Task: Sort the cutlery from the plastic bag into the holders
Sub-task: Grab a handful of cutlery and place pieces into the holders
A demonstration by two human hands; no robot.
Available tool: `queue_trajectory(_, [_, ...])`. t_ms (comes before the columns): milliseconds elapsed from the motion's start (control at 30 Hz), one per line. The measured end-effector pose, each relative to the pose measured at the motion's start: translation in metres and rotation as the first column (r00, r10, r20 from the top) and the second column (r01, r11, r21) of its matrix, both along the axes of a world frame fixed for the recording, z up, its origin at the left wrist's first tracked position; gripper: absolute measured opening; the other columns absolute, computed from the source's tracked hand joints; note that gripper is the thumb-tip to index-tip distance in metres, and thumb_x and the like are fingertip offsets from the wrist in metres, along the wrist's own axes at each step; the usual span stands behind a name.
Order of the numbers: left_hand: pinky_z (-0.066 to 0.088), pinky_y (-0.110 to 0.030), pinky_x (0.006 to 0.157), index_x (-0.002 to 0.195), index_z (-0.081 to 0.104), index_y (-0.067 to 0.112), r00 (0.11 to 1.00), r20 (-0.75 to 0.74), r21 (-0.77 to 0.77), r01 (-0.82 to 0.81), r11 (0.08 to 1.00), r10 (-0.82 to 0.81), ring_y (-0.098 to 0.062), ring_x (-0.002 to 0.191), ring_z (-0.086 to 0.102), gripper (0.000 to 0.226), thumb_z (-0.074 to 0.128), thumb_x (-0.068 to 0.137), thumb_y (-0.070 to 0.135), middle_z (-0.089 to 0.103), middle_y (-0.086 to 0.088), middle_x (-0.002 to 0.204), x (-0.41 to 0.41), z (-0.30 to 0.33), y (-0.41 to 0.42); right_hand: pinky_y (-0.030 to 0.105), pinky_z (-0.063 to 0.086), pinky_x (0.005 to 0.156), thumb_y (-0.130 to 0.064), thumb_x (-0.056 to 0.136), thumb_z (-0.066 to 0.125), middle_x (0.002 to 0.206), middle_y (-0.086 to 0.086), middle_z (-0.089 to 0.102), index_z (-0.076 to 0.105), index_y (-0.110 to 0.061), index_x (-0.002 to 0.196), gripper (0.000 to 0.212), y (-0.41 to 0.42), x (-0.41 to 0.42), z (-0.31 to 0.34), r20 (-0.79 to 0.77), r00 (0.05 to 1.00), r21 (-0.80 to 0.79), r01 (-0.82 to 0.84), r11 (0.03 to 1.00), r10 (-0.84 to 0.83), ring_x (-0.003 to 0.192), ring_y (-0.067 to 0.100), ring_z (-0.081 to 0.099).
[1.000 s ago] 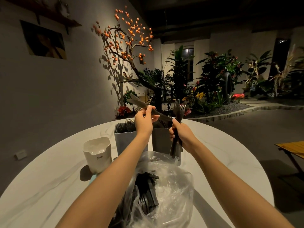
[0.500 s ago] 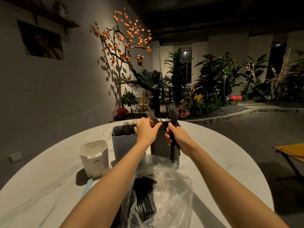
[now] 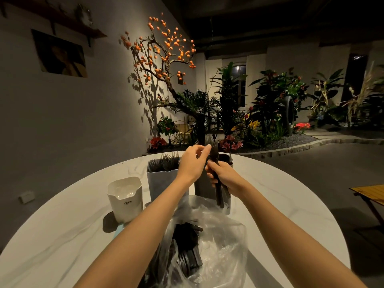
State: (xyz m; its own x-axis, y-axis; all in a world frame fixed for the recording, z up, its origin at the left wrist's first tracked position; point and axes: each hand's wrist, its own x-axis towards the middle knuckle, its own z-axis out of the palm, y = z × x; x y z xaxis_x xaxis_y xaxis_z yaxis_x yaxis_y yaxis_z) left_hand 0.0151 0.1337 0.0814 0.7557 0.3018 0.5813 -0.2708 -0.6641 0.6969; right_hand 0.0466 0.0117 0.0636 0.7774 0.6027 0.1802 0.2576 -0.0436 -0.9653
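Clear plastic makes up the bag [image 3: 218,246] nearest the camera, crumpled on the white marble tabletop [image 3: 52,242] between the person's 2 forearms. Black cutlery [image 3: 187,252] lies heaped inside it, showing darkly through the film.

Beyond the bag stand 3 holders. At the left is a cream holder [image 3: 125,199] printed with small letters, set a little apart from the others. Beside it is a grey holder [image 3: 162,181] packed with black forks [image 3: 165,162], tines up. Just to the right stands a darker holder [image 3: 202,188], mostly hidden behind the hands; what it contains cannot be made out.

Above these 2 holders the hands meet. The right hand [image 3: 223,176] has its grip closed round a bundle of black forks [image 3: 217,183], handles hanging below the fist in front of the darker holder and tines rising above it. The left hand [image 3: 194,163] reaches across with thumb and forefinger pinched at the top of that bundle, near the tines; whether it has 1 fork free of the rest cannot be told.

Farther off, past the tabletop's edge, a bare tree with orange fruit [image 3: 164,48] rises against a pale wall, with leafy plants and red flowers [image 3: 270,104] along a stone-edged bed.
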Motion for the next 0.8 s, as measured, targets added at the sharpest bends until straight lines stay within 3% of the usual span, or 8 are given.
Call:
queue_trajectory(100, [0.051, -0.037, 0.076, 0.102, 0.063, 0.008, 0.999, -0.036, -0.019, -0.019, 1.0, 0.019, -0.024, 0.085, 0.063, 0.047, 0.052, 0.093, 0.053, 0.065, -0.009, 0.092, -0.004, -0.001, 0.001, 0.023, 0.041, 0.055, -0.024, 0.104, 0.036, 0.062, 0.002, 0.039, 0.045, -0.012, 0.081, 0.028, 0.009, -0.008, 0.001, 0.059, 0.998, -0.037, 0.013, 0.999, -0.011, 0.053, 0.011, 0.039])
queue_trajectory(200, [0.05, -0.044, 0.074, 0.087, 0.058, 0.003, 0.997, -0.042, -0.074, -0.072, 0.995, 0.069, -0.029, 0.075, 0.062, 0.048, 0.05, 0.095, 0.05, 0.064, -0.014, 0.078, -0.013, 0.001, 0.005, 0.021, 0.037, 0.05, -0.02, 0.103, 0.04, 0.06, 0.002, 0.039, 0.046, -0.015, 0.079, 0.025, 0.018, -0.014, 0.0, 0.113, 0.994, -0.101, 0.0, 0.995, 0.011, 0.051, 0.011, 0.036])
queue_trajectory(333, [0.045, -0.037, 0.07, 0.074, 0.056, 0.008, 0.992, -0.094, -0.042, -0.094, 0.995, 0.09, -0.017, 0.065, 0.052, 0.044, 0.042, 0.101, 0.04, 0.055, -0.001, 0.066, -0.027, 0.003, 0.015, 0.021, 0.033, 0.047, -0.02, 0.102, 0.043, 0.059, 0.0, 0.038, 0.047, -0.014, 0.078, 0.025, 0.027, -0.024, 0.001, 0.124, 0.991, -0.106, -0.044, 0.993, 0.057, 0.05, 0.01, 0.034])
queue_trajectory(400, [0.048, -0.039, 0.075, 0.072, 0.059, 0.01, 0.989, -0.137, -0.035, -0.057, 0.998, 0.051, -0.017, 0.066, 0.056, 0.045, 0.039, 0.103, 0.037, 0.058, -0.001, 0.065, -0.033, 0.003, 0.021, 0.02, 0.033, 0.047, -0.016, 0.102, 0.04, 0.06, 0.0, 0.038, 0.048, -0.014, 0.082, 0.021, 0.031, -0.03, 0.003, 0.119, 0.991, -0.087, -0.057, 0.995, 0.067, 0.049, 0.01, 0.033])
queue_trajectory(500, [0.048, -0.04, 0.075, 0.06, 0.048, 0.017, 0.984, -0.17, -0.038, -0.061, 0.997, 0.054, -0.021, 0.066, 0.054, 0.052, 0.037, 0.101, 0.047, 0.055, 0.0, 0.062, -0.042, 0.0, 0.028, 0.021, 0.03, 0.046, -0.007, 0.101, 0.032, 0.061, 0.0, 0.036, 0.046, -0.015, 0.086, 0.022, 0.04, -0.038, 0.006, 0.124, 0.988, -0.085, -0.076, 0.993, 0.086, 0.048, 0.009, 0.03])
queue_trajectory(600, [0.042, -0.034, 0.066, 0.059, 0.045, 0.017, 0.969, -0.2, -0.015, -0.15, 0.989, 0.144, -0.018, 0.062, 0.051, 0.055, 0.047, 0.092, 0.061, 0.053, 0.002, 0.06, -0.051, 0.002, 0.034, 0.023, 0.028, 0.046, -0.004, 0.1, 0.032, 0.061, 0.002, 0.037, 0.043, -0.017, 0.086, 0.022, 0.053, -0.04, 0.004, 0.189, 0.979, -0.163, -0.04, 0.986, 0.071, 0.048, 0.01, 0.03])
queue_trajectory(667, [0.039, -0.029, 0.06, 0.06, 0.045, 0.018, 0.96, -0.208, -0.016, -0.196, 0.98, 0.189, -0.014, 0.06, 0.05, 0.049, 0.055, 0.09, 0.056, 0.052, 0.002, 0.061, -0.057, 0.004, 0.037, 0.023, 0.027, 0.045, -0.001, 0.097, 0.033, 0.065, 0.003, 0.037, 0.04, -0.01, 0.087, 0.015, 0.061, -0.041, 0.001, 0.231, 0.97, -0.234, -0.02, 0.972, 0.075, 0.05, 0.01, 0.031])
queue_trajectory(800, [0.039, -0.028, 0.059, 0.064, 0.053, 0.017, 0.947, -0.239, -0.02, -0.228, 0.974, 0.216, -0.019, 0.069, 0.055, 0.035, 0.059, 0.091, 0.04, 0.057, -0.001, 0.066, -0.061, 0.007, 0.045, 0.019, 0.029, 0.048, 0.001, 0.096, 0.037, 0.065, -0.003, 0.041, 0.037, -0.019, 0.073, 0.03, 0.071, -0.047, 0.003, 0.317, 0.944, -0.293, 0.001, 0.956, 0.096, 0.054, 0.009, 0.035])
